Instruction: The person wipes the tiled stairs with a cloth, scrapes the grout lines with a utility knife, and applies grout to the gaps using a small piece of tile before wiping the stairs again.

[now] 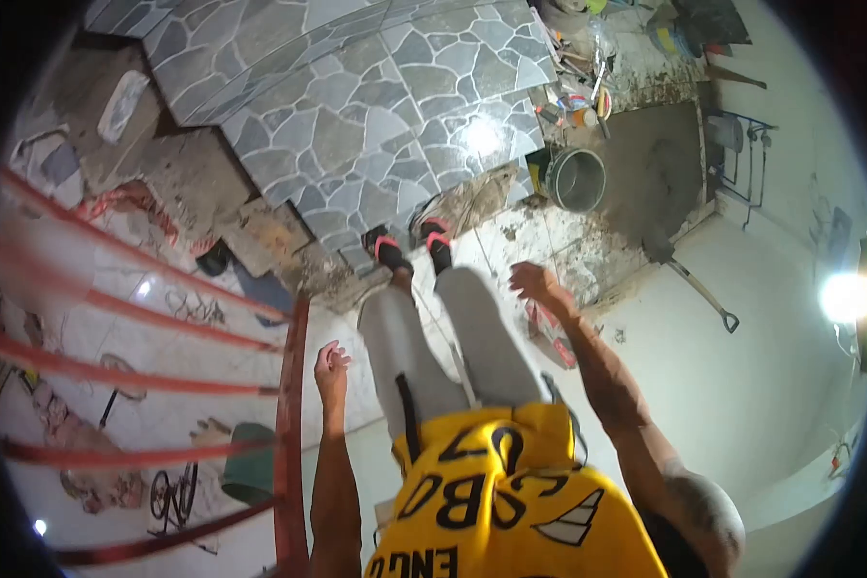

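Note:
My left hand (331,358) hangs beside my leg, close to the red metal railing (293,414). Its fingers are curled loosely apart, and no object shows in it. On the other side, my right hand (538,285) is held out over the pale tiles with its fingers apart and nothing in it. Both feet are in dark sandals with pink straps, next to the stone-patterned floor tiles (356,125). A red and grey object (551,337) lies on the floor below my right hand.
A round bucket (576,180) stands beside wet grey mortar (660,159). A shovel (696,284) lies by the white wall. Tools (583,101) are piled at the upper right. Beyond the railing are a green bucket (249,464), rubble and loose tile pieces.

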### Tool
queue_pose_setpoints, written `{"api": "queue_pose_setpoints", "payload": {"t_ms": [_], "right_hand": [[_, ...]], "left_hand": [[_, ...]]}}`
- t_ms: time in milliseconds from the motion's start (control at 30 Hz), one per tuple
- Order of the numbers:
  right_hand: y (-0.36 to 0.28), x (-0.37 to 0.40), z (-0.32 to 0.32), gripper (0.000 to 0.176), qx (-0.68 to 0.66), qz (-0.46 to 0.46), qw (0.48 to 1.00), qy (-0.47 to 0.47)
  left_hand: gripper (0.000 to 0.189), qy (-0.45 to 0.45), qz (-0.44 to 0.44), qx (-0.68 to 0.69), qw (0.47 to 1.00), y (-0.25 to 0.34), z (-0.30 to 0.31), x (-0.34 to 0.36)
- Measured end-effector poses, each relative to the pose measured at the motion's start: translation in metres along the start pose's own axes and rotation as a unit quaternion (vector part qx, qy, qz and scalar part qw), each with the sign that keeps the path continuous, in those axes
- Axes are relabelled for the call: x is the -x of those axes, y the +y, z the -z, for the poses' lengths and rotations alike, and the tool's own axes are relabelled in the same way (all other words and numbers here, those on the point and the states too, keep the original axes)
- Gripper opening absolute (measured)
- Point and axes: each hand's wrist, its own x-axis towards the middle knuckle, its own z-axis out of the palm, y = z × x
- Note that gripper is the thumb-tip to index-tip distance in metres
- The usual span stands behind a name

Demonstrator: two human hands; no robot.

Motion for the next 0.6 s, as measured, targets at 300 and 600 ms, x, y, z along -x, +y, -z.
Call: {"api": "queue_pose_setpoints", "payload": {"t_ms": [300, 600], "right_hand": [[0.141, -0.244, 0.036, 0.028, 0.527, -0.046, 0.827, 0.192], [0.190, -0.410, 0.116, 0.022, 0.832, 0.329, 0.436, 0.091]], "left_hand": [[0.026, -0.070, -0.263, -0.209, 0.939, 0.084, -0.135, -0.083], [0.026, -0.102, -0.242, -0.304, 0.916, 0.079, -0.163, -0.109]]}}
